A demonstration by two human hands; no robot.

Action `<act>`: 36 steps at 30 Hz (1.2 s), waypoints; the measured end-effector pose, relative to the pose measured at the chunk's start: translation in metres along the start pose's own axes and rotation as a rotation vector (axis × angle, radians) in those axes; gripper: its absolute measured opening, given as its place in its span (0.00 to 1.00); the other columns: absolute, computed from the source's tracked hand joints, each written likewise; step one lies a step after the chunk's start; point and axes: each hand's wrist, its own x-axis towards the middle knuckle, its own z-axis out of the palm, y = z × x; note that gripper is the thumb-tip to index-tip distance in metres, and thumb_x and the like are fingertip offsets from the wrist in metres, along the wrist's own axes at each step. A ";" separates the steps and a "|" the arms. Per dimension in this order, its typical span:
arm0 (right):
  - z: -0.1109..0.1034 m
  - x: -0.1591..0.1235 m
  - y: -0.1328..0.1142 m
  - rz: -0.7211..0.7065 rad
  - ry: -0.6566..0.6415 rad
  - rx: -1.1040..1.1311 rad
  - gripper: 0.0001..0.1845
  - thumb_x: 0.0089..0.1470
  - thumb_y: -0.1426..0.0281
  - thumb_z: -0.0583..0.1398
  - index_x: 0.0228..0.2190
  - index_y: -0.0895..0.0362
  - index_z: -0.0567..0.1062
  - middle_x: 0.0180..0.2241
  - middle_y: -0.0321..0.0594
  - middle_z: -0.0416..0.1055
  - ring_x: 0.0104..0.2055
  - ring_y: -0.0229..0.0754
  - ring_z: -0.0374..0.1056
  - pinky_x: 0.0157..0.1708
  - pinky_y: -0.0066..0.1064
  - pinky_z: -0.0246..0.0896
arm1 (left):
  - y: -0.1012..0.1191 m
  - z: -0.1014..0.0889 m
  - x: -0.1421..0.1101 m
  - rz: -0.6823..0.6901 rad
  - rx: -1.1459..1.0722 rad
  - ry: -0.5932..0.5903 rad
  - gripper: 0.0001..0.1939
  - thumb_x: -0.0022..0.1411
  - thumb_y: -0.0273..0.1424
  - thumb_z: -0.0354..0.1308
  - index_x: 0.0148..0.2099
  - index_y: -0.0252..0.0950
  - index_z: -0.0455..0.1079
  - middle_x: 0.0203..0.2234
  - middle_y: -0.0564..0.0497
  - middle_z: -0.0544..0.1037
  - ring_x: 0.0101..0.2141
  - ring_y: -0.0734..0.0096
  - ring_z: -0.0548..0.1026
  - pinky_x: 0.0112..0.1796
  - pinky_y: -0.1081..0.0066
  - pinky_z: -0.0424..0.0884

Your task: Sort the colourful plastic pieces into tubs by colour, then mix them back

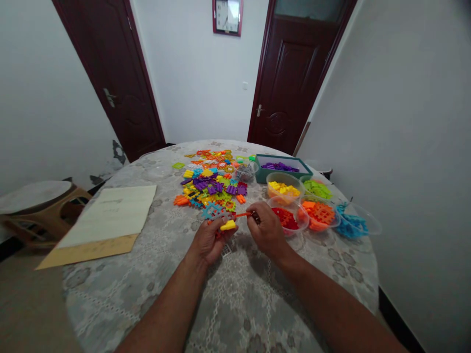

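Note:
My left hand [206, 243] is closed around several plastic building pieces, among them a yellow piece [228, 225] by the thumb and a grey one [222, 214]. My right hand [265, 228] pinches a thin orange-red building piece [242, 214], whose far end meets the pieces in my left hand. Whether the two are joined I cannot tell. Just beyond my left fingers lies a light blue toothed piece [211, 210]. Behind it spreads a mixed pile of colourful pieces [209, 186]. A clear bowl of red pieces [305, 223] stands right beside my right hand.
Clear bowls of yellow [282, 188], green [317, 189], orange [321, 214] and blue pieces [349, 223] stand at the right. A green box [262, 175] holds purple pieces; a small bowl [246, 171] holds grey ones. Paper [114, 211] lies at the left, over a brown envelope [88, 252].

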 end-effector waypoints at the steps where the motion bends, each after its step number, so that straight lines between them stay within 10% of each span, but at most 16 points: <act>1: 0.000 0.000 0.000 -0.052 0.005 0.006 0.11 0.60 0.79 0.56 0.40 0.53 0.74 0.40 0.43 0.74 0.44 0.46 0.71 0.46 0.37 0.68 | 0.000 0.000 0.000 0.004 -0.003 -0.005 0.07 0.54 0.20 0.69 0.38 0.28 0.80 0.38 0.40 0.85 0.36 0.63 0.82 0.35 0.66 0.85; 9: -0.039 0.019 0.011 -0.175 -0.035 -0.142 0.09 0.65 0.76 0.56 0.41 0.53 0.75 0.47 0.47 0.76 0.51 0.48 0.72 0.54 0.41 0.69 | 0.002 0.000 0.000 -0.008 0.018 -0.003 0.07 0.55 0.21 0.69 0.38 0.27 0.81 0.39 0.38 0.85 0.35 0.63 0.83 0.36 0.66 0.84; 19: -0.107 0.026 0.073 0.258 -0.111 -0.724 0.06 0.61 0.71 0.59 0.38 0.56 0.77 0.39 0.47 0.79 0.40 0.48 0.73 0.40 0.36 0.62 | 0.000 0.002 -0.001 -0.002 0.043 -0.003 0.08 0.53 0.22 0.70 0.39 0.29 0.80 0.40 0.39 0.85 0.36 0.63 0.84 0.35 0.68 0.84; 23: -0.101 0.026 0.062 0.252 -0.218 -0.682 0.07 0.62 0.66 0.61 0.38 0.55 0.78 0.38 0.46 0.80 0.38 0.48 0.74 0.37 0.35 0.62 | -0.002 0.002 -0.001 -0.005 0.044 -0.007 0.08 0.52 0.22 0.70 0.37 0.28 0.80 0.38 0.39 0.85 0.36 0.63 0.83 0.36 0.65 0.84; 31: -0.039 0.003 -0.017 -0.213 -0.372 -0.234 0.12 0.68 0.66 0.61 0.51 0.53 0.76 0.49 0.47 0.77 0.51 0.48 0.74 0.51 0.40 0.70 | -0.008 0.003 -0.005 0.024 0.062 -0.104 0.13 0.48 0.26 0.75 0.37 0.31 0.80 0.35 0.43 0.84 0.36 0.62 0.82 0.38 0.66 0.80; 36: -0.007 -0.013 -0.028 -0.192 -0.436 -0.279 0.14 0.69 0.70 0.59 0.54 0.53 0.74 0.50 0.46 0.76 0.51 0.46 0.73 0.48 0.36 0.71 | -0.009 0.005 -0.007 0.044 0.057 -0.121 0.14 0.46 0.27 0.77 0.34 0.32 0.77 0.29 0.49 0.81 0.32 0.68 0.80 0.35 0.72 0.76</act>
